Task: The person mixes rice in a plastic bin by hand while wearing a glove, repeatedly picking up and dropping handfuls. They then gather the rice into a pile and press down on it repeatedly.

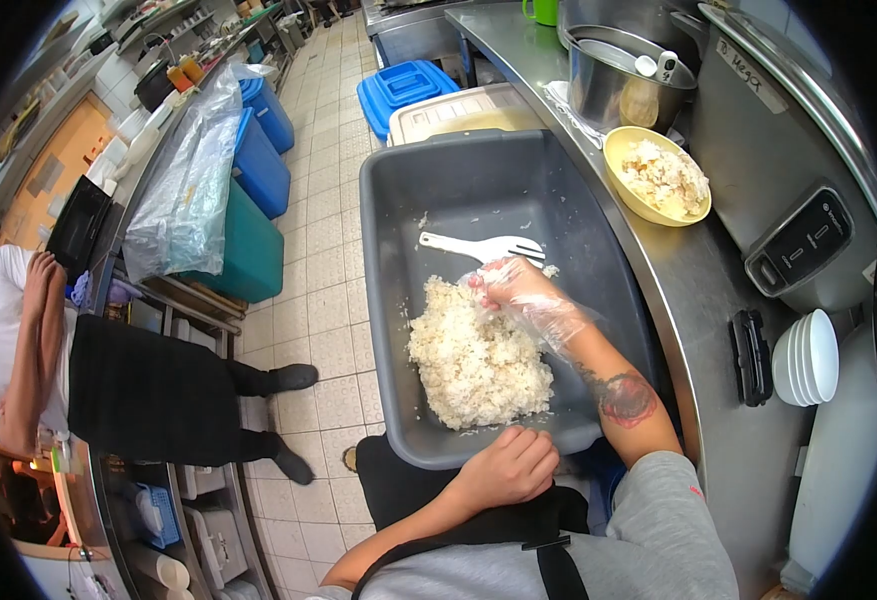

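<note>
A mound of cooked white rice (480, 358) lies in a deep grey plastic tub (383, 260). My right hand (513, 285), in a clear plastic glove, is at the upper right edge of the mound with its fingers curled closed; what is inside them is hidden. Just beyond it a white slotted rice paddle (453, 243) lies on the tub floor, its slotted end near my wrist. My bare left hand (511, 465) is closed in a loose fist by the tub's near rim, and nothing shows in it.
On the steel counter (693, 300) to the right are a yellow bowl (618, 180) of rice, a large metal pot (598, 95), a big cooker (788, 130) and stacked white bowls (808, 360). Lidded bins (258, 165) and a standing co-worker (148, 390) are left of the tiled aisle.
</note>
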Demonstrator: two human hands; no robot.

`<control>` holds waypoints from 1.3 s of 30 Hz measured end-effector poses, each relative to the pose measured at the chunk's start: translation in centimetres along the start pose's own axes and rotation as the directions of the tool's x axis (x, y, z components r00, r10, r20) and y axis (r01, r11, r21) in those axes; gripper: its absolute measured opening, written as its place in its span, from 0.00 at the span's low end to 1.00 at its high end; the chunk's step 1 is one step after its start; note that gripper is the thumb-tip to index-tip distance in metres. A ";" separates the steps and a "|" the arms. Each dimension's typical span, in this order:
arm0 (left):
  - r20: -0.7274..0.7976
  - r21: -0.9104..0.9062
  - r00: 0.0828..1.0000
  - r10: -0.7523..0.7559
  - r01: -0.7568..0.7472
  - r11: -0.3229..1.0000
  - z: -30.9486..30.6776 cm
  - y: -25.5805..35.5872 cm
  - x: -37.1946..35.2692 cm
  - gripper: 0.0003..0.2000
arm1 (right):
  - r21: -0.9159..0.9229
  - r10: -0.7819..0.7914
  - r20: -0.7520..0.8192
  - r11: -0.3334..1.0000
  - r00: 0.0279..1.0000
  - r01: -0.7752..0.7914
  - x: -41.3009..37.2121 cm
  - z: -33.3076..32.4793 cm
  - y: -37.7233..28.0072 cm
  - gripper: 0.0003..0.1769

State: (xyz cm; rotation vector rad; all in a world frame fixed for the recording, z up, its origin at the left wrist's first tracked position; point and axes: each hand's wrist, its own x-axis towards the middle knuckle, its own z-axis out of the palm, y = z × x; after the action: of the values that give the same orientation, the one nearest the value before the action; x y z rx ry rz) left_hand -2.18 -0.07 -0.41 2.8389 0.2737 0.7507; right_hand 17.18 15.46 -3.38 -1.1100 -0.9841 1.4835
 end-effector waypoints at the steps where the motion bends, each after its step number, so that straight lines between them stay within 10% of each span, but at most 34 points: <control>1: 0.002 0.001 1.000 0.000 0.000 1.000 0.0 0.0 0.0 0.12 | -0.062 -0.019 0.031 0.998 0.999 0.021 0.1 -0.4 -0.1 0.14; 8: 0.000 -0.004 1.000 0.001 -0.001 1.000 -0.1 -0.1 0.0 0.12 | -0.469 0.074 -0.021 0.880 0.997 -0.075 0.5 0.0 -0.3 0.24; 11: -0.005 -0.003 1.000 0.000 0.000 1.000 0.0 0.0 0.0 0.12 | -0.329 -0.105 0.084 0.936 0.991 0.127 -1.0 0.7 -1.4 0.18; 14: -0.039 0.003 0.999 0.010 -0.010 1.000 -0.1 -0.1 0.2 0.11 | 0.048 0.093 0.136 0.994 0.986 -0.101 -1.3 0.5 -1.0 0.22; 23: -0.054 0.009 0.998 0.016 -0.016 1.000 -0.1 -0.1 0.3 0.11 | 0.036 -0.065 0.244 0.998 0.968 0.058 -0.6 -0.5 -1.3 0.23; 39: -0.014 -0.024 1.000 0.001 -0.001 1.000 0.1 0.0 -0.1 0.13 | -0.576 -0.151 0.068 0.801 0.986 0.163 -1.2 1.1 -3.1 0.11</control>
State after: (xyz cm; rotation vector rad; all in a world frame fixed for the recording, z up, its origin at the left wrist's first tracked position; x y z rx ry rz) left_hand -2.21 -0.05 -0.53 2.8128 0.2636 0.7697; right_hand 16.92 14.80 0.09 -1.3978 -1.5706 1.0751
